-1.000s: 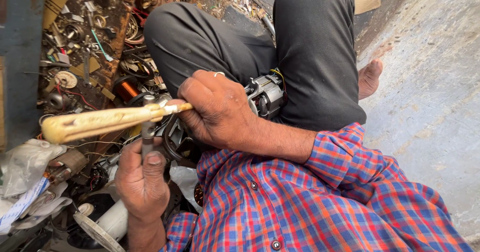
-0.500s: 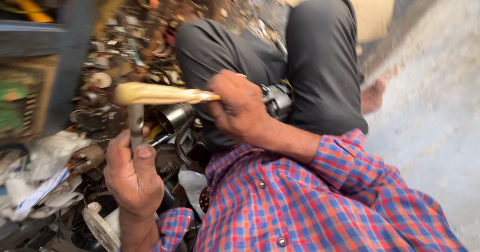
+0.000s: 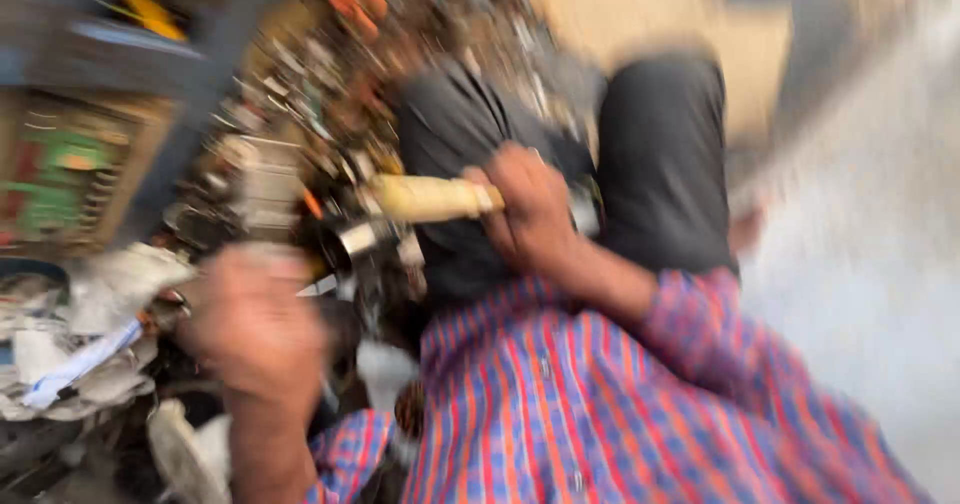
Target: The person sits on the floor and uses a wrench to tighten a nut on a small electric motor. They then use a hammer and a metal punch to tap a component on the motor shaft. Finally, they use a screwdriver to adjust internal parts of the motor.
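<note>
Right hand point(image 3: 528, 214) fisted; left hand point(image 3: 255, 324) blurred, raised.

A heavily blurred view in daylight. Pale grey concrete floor point(image 3: 860, 294) fills the right side. To the left lies a dense heap of scrap metal parts point(image 3: 300, 124), with a dark blue post point(image 3: 190, 114) rising through it, crumpled white rags point(image 3: 90, 314) low down, and a tan board point(image 3: 640, 24) at the top.
</note>
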The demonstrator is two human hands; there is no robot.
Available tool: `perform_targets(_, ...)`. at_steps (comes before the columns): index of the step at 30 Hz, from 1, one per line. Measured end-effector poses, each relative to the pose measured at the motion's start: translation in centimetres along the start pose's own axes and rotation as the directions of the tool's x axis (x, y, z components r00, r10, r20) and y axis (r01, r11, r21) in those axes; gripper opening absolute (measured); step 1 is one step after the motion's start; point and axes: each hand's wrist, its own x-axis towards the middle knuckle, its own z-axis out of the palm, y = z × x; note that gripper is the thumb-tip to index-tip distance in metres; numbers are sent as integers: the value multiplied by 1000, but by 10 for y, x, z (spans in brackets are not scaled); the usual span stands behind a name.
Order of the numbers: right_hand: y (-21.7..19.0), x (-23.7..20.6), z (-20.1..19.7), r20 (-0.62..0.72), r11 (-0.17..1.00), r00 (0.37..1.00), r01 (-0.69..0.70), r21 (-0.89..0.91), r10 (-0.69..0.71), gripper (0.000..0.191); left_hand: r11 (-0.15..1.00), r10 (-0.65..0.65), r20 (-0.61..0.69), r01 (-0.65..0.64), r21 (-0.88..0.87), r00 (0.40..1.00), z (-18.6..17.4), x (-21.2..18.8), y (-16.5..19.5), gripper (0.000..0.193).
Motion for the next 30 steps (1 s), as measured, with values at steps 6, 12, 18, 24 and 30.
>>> perform_targets(6,3,-14,4,37,981,998,51,188,-58,14,904,-177,125,212,-371,976,22,-62,-56,25)
perform_targets(12,41,12,-51,44,689,905,-354,633,424,23,352,-306,396,489,-798,866,79,-79,-47,30)
perform_targets(18,59,10,-68,274,320,847,-443,838,455,12,416,-236,422,483,-770,876,93,-67,-45,27)
perform_targets(24,51,-29,-73,393,836,842,-485,255,369,12,472,-209,415,463,-750,886,106,-63,-61,29)
perform_targets(30,18,-24,-108,513,496,716,-698,517,474,15,474,-200,388,435,-766,900,113,-62,-73,29)
